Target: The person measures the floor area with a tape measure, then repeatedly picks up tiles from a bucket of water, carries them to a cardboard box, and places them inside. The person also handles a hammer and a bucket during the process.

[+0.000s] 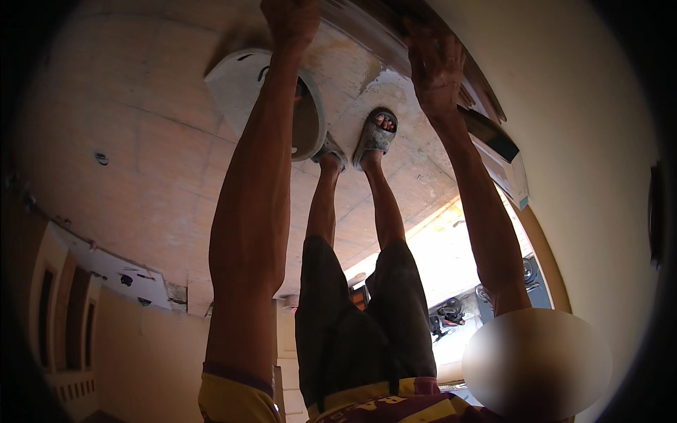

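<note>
My left hand reaches up to the top edge of the view and is partly cut off there. Its fingers look closed, and whatever may be in them is hidden. My right hand is raised beside a dark brown wooden board along the wall, its fingers stretched out and apart. Whether the fingertips touch the board I cannot tell. Under my left forearm is a pale bucket, partly hidden by the arm, with something orange and dark inside.
My feet in dark sandals stand on a stained tiled floor close to the bucket. A pale wall rises on the right. Below my right hand, a dark-topped piece juts from the wall. A bright opening lies behind me.
</note>
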